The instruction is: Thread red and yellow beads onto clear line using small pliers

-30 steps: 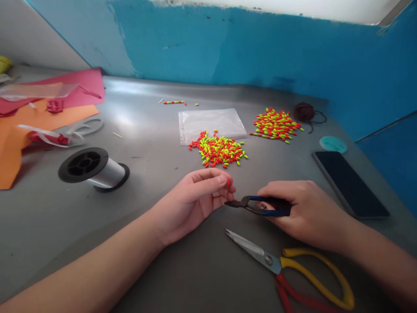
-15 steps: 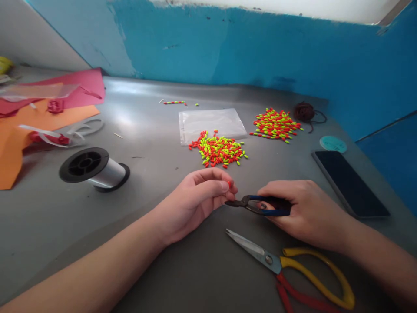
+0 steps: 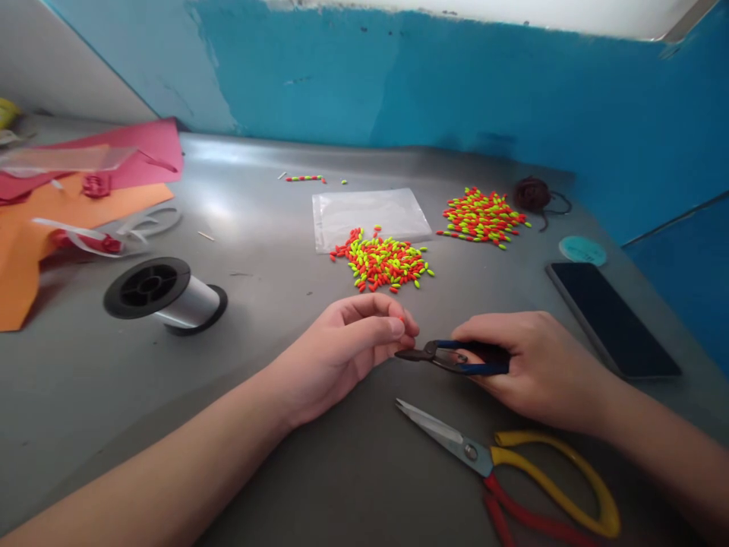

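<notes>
Between the thumb and forefinger of my left hand (image 3: 358,342) a small red bead (image 3: 402,321) is pinched, mostly covered by the fingers. My right hand (image 3: 524,365) grips a pair of pliers (image 3: 436,355) with dark blue handles. Their dark jaws point left, close together, just below my left fingertips; whether they touch anything is hard to see. Beyond my left hand lies a loose pile of red and yellow-green beads (image 3: 384,262), partly against a clear plastic bag (image 3: 370,213). Scissors (image 3: 467,452) with yellow and red handles lie below the pliers.
A spool of clear line (image 3: 185,304) lies at left, near orange paper (image 3: 85,205) and pink paper (image 3: 153,148). Farther right are a second bead pile (image 3: 483,216), a dark yarn ball (image 3: 531,195), a teal disc (image 3: 582,250) and a phone (image 3: 612,319). A short bead row (image 3: 304,178) lies at the back.
My left fingertips have shifted very slightly right and now cover more of the red bead. The pliers and everything on the table look nearly the same.
</notes>
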The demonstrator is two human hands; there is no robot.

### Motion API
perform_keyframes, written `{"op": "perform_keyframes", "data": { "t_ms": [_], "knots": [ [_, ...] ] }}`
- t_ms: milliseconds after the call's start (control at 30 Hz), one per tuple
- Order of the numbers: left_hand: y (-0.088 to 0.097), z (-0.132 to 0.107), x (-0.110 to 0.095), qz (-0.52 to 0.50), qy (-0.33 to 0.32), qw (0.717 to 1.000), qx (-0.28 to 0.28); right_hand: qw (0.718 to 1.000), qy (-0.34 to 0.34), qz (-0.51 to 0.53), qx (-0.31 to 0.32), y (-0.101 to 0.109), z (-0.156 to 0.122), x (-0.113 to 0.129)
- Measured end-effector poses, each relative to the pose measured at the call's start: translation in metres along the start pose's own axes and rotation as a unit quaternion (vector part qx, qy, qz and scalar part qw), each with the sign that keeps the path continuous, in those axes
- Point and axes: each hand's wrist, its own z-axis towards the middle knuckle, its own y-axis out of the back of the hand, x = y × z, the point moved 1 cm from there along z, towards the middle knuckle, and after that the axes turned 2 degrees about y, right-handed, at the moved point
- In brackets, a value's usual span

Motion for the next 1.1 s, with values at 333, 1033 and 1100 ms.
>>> {"op": "perform_keyframes", "data": {
  "t_ms": [333, 1033, 1100],
  "knots": [
    [-0.0012, 0.0010, 0.0007, 0.000, -0.002, 1.000, 0.006, 1.000, 0.001, 0.007, -0.007, 0.0003, -0.0001, -0.0014],
    [-0.0016, 0.0007, 0.0001, 0.022, 0.000, 1.000, 0.000, 1.000, 0.001, 0.007, -0.020, -0.0004, 0.0012, -0.0023],
    [-0.0016, 0.0005, 0.0003, 0.024, -0.001, 1.000, -0.001, 1.000, -0.002, 0.008, -0.019, -0.0004, 0.0017, -0.0024]
  ]
}}
